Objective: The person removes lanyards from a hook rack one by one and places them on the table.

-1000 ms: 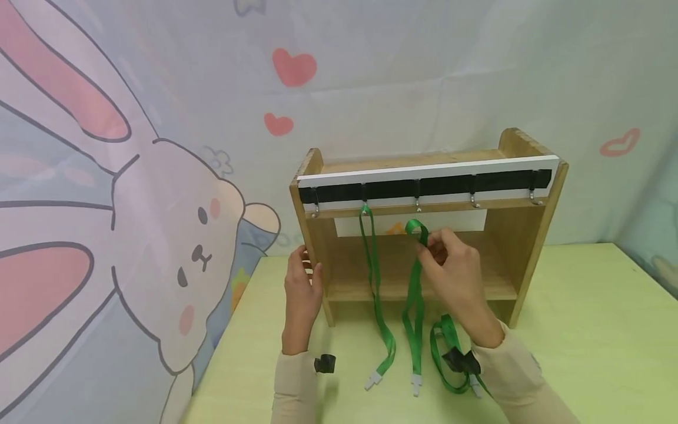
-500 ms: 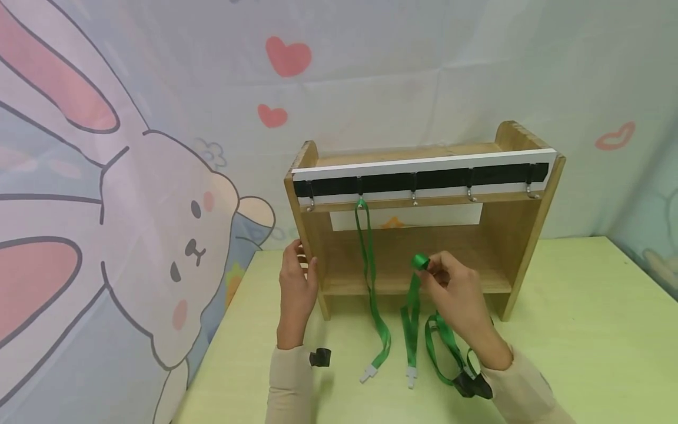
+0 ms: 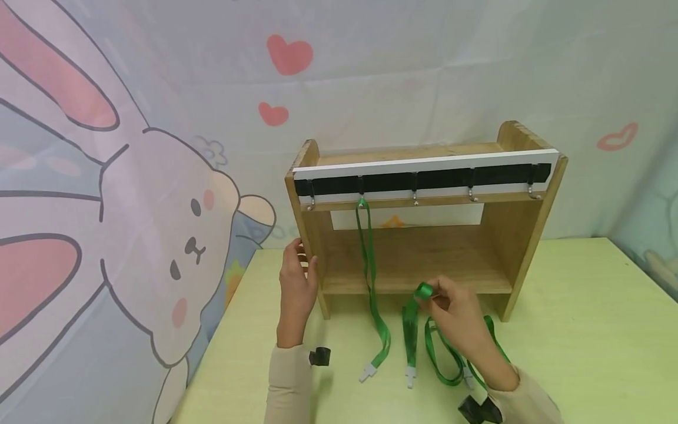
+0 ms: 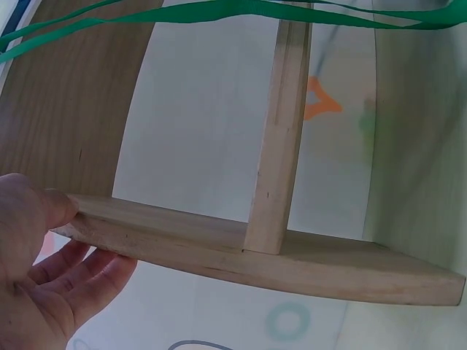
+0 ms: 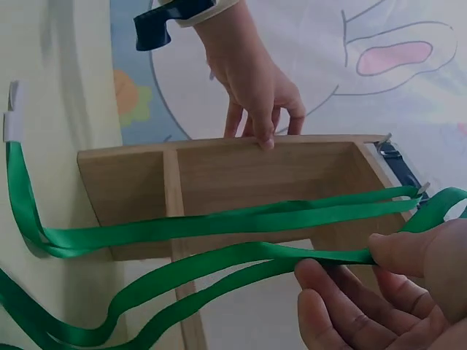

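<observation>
My left hand (image 3: 298,285) grips the left side panel of a small wooden shelf (image 3: 418,250). In the left wrist view its thumb (image 4: 60,209) lies on one face of the panel and the fingers on the other. Lower right, my right hand (image 3: 459,312) pinches a green lanyard (image 3: 410,333) near its looped top. The held lanyard's white clip (image 3: 410,377) hangs low at the table. Another green lanyard (image 3: 372,277) hangs from the second hook from the left. A third green lanyard (image 3: 449,381) lies on the table, partly behind my right forearm.
Across the shelf's front runs a white strip with a black band (image 3: 389,182) bearing several metal hooks. The middle hook (image 3: 415,199) and right-end hook (image 3: 531,191) hold nothing. The pale green-yellow table (image 3: 582,330) meets a printed cloth backdrop (image 3: 402,88) behind the shelf.
My right hand has moved down from just below the middle hook to the lower board's level, taking the lanyard's loop with it. The left hand keeps its grip on the panel.
</observation>
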Available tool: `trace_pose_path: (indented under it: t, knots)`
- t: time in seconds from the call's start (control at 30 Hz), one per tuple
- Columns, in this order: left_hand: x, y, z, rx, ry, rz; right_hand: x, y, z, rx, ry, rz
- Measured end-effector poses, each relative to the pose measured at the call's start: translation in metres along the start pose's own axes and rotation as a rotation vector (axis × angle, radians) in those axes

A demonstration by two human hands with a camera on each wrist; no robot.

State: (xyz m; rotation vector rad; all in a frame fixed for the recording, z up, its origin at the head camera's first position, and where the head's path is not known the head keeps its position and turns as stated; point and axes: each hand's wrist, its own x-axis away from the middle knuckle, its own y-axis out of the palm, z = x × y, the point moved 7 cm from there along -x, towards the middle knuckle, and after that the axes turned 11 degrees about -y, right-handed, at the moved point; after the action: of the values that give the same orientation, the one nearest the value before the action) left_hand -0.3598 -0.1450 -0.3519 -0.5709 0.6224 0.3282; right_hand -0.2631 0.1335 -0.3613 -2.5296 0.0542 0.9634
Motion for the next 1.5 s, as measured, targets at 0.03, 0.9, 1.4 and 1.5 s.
trace_pose_path:
  t: [0.03,0.9,1.4,1.5]
  knots:
    - [0.000,0.000,0.000,0.000,0.002,-0.001,0.001,0.001,0.002,-0.016,0.020,-0.017]
    - [-0.003,0.001,0.003,0.021,0.029,0.017,0.014,0.027,0.030,-0.288,0.181,-0.478]
    - [-0.001,0.000,0.001,0.012,0.006,0.007,0.036,0.055,0.071,-0.144,0.450,-0.316]
    - [0.001,0.001,0.000,0.010,-0.002,0.002,0.039,0.060,0.076,-0.074,0.454,-0.285]
